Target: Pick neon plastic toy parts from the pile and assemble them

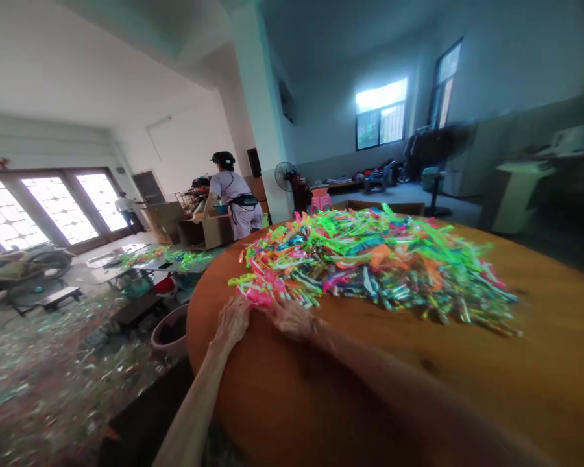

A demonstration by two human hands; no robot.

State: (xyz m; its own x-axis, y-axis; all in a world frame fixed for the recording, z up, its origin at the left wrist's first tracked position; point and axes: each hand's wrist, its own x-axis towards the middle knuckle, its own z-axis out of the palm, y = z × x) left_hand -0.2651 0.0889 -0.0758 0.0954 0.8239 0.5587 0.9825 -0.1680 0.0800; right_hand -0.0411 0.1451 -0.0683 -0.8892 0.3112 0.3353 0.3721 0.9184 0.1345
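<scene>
Touching the pink plastic piece (259, 297) just ahead and between them, left grip (232, 319) and right grip (292, 319) are equally near, closure indiscernible, the multicoloured pile (370, 253) ahead-right on the table (559, 311).

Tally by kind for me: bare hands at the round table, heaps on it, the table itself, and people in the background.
Bare hands: 2 (left hand, right hand)
Heap of glossy multicoloured pieces: 1
Round brown wooden table: 1
Background people: 2 (dark-capped person, distant person by the glass doors)
Total: 6
Single pieces overlap too much to count.
</scene>
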